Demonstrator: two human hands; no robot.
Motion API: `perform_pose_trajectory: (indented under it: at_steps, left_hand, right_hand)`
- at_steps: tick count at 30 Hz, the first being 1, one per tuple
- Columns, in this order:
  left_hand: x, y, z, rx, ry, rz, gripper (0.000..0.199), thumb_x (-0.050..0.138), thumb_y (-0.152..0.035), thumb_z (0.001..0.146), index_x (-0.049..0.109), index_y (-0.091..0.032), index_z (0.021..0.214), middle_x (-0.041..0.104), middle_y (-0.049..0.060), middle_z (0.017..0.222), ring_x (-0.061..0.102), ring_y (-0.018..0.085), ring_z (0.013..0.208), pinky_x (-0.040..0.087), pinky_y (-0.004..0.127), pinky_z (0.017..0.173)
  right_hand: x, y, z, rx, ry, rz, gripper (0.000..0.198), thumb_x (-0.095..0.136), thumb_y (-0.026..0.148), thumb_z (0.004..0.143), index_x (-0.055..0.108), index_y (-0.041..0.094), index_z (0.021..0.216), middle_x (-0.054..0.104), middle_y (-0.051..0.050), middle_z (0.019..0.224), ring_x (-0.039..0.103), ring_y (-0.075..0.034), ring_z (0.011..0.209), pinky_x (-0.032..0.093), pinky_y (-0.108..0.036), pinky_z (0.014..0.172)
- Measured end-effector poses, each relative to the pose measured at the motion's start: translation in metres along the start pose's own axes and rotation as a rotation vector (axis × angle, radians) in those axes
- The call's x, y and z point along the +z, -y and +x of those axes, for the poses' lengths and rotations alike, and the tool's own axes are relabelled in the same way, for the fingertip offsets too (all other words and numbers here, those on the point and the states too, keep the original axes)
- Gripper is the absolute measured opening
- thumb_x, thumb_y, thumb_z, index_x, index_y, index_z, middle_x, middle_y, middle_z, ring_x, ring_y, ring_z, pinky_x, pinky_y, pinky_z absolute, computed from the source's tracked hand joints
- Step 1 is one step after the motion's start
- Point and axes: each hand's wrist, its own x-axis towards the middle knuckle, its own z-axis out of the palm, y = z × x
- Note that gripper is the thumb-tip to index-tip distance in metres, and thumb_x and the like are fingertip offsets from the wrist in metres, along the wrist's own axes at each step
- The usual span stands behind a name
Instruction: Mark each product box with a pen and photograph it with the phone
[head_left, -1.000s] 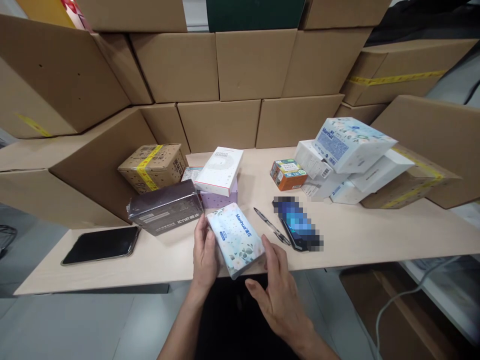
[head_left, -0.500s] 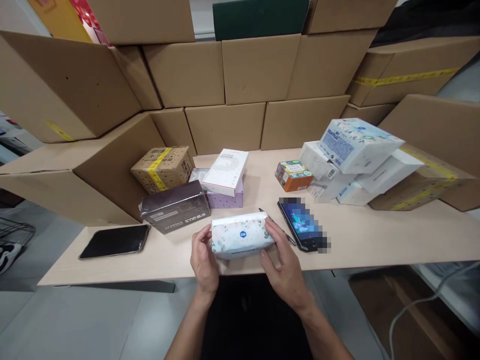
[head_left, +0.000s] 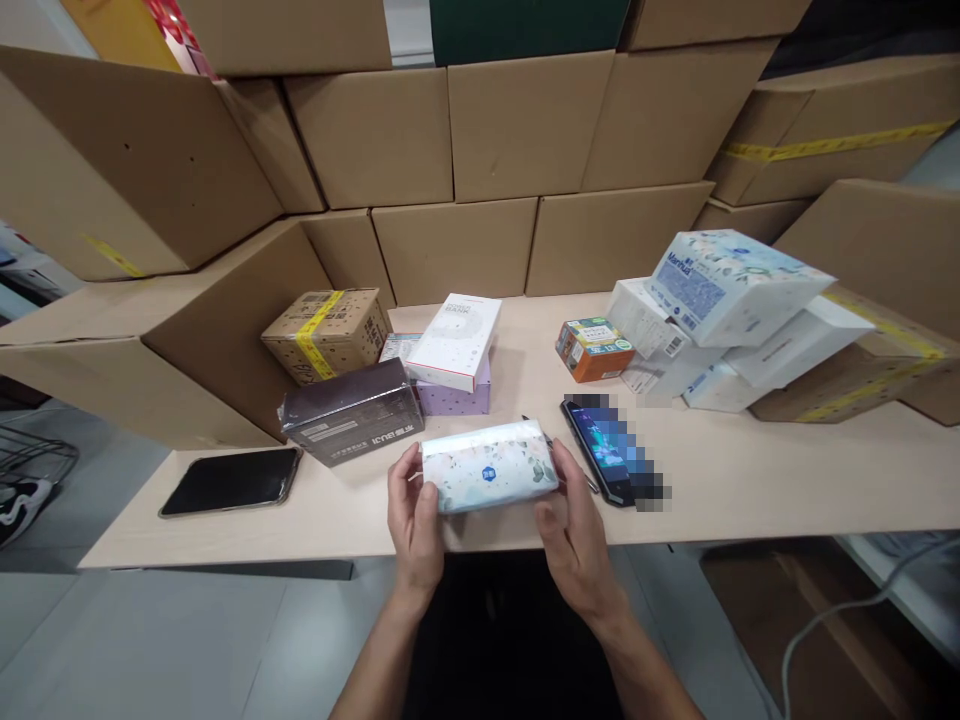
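Observation:
A white and pale-blue pack of tissues [head_left: 487,470] with a leaf print and a blue emblem is held between my two hands near the table's front edge. My left hand [head_left: 415,515] grips its left end, thumb on the front face. Around the right end curl the fingers of my right hand [head_left: 577,530], with its thumb a little below the pack. Just behind the right hand a dark pen [head_left: 592,484] lies partly hidden. Beside it on the right is a handheld device [head_left: 604,450] with a lit screen.
On the left lie a black phone [head_left: 231,481], a dark shrink-wrapped box [head_left: 352,410], a taped carton [head_left: 326,335] and a white power bank box [head_left: 456,342] on a purple box [head_left: 454,398]. Rightward stand an orange box [head_left: 594,350] and stacked tissue packs [head_left: 739,285]. Cardboard boxes [head_left: 457,250] wall the back.
The pack has turned slightly, its front face now tipped more upward. My left thumb has moved onto its front, and my right thumb has come away from it.

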Motion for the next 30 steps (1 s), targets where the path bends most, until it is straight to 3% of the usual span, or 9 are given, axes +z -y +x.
perform_pose_trajectory:
  at_steps: [5, 11, 17, 22, 26, 30]
  left_hand:
    - [-0.001, -0.001, -0.003, 0.157, 0.015, -0.178, 0.053, 0.07, -0.032, 0.082, 0.057, -0.029, 0.133, 0.06, 0.006, 0.12, 0.059, 0.025, 0.114, 0.048, 0.038, 0.097]
    - [-0.001, 0.003, -0.002, 0.175, 0.009, -0.118, 0.047, 0.062, -0.043, 0.085, 0.062, -0.024, 0.127, 0.056, 0.01, 0.123, 0.055, 0.029, 0.117, 0.046, 0.045, 0.102]
    - [0.0, 0.003, 0.0, 0.026, -0.034, -0.04, 0.046, 0.056, -0.049, 0.091, 0.059, -0.021, 0.127, 0.056, 0.011, 0.125, 0.054, 0.027, 0.119, 0.044, 0.041, 0.103]
    - [0.004, -0.008, 0.003, -0.027, 0.047, 0.008, 0.044, 0.055, -0.044, 0.094, 0.053, -0.024, 0.132, 0.059, 0.009, 0.126, 0.058, 0.023, 0.114, 0.049, 0.035, 0.095]
    - [0.002, -0.008, 0.0, 0.058, 0.057, -0.039, 0.046, 0.062, -0.033, 0.09, 0.052, -0.025, 0.134, 0.059, 0.009, 0.124, 0.06, 0.024, 0.112, 0.051, 0.036, 0.093]
    - [-0.001, 0.001, -0.005, 0.239, 0.039, -0.163, 0.051, 0.067, -0.024, 0.083, 0.055, -0.027, 0.133, 0.058, 0.008, 0.125, 0.058, 0.025, 0.118, 0.05, 0.04, 0.1]
  right_hand:
    - [0.004, -0.005, -0.006, 0.001, -0.041, 0.217, 0.065, 0.044, 0.051, 0.098, 0.026, 0.025, 0.154, 0.038, -0.014, 0.155, 0.039, -0.03, 0.143, 0.037, -0.055, 0.114]
    - [0.003, -0.005, -0.006, 0.034, -0.028, 0.262, 0.063, 0.045, 0.052, 0.098, 0.028, 0.025, 0.153, 0.045, -0.015, 0.15, 0.046, -0.029, 0.137, 0.042, -0.055, 0.11]
    - [0.004, -0.005, -0.004, 0.029, -0.033, 0.226, 0.061, 0.044, 0.05, 0.098, 0.031, 0.023, 0.151, 0.046, -0.016, 0.149, 0.047, -0.029, 0.136, 0.042, -0.055, 0.11]
    - [0.004, -0.004, -0.002, 0.039, -0.023, 0.224, 0.055, 0.044, 0.048, 0.099, 0.036, 0.025, 0.149, 0.046, -0.015, 0.149, 0.049, -0.029, 0.135, 0.047, -0.051, 0.106]
    - [0.002, -0.003, -0.003, 0.036, -0.045, 0.264, 0.055, 0.046, 0.047, 0.098, 0.037, 0.026, 0.148, 0.049, -0.014, 0.146, 0.051, -0.029, 0.133, 0.046, -0.052, 0.107]
    - [0.001, -0.002, -0.007, -0.017, -0.107, 0.275, 0.057, 0.047, 0.049, 0.098, 0.037, 0.026, 0.149, 0.045, -0.015, 0.148, 0.049, -0.031, 0.134, 0.046, -0.054, 0.107]
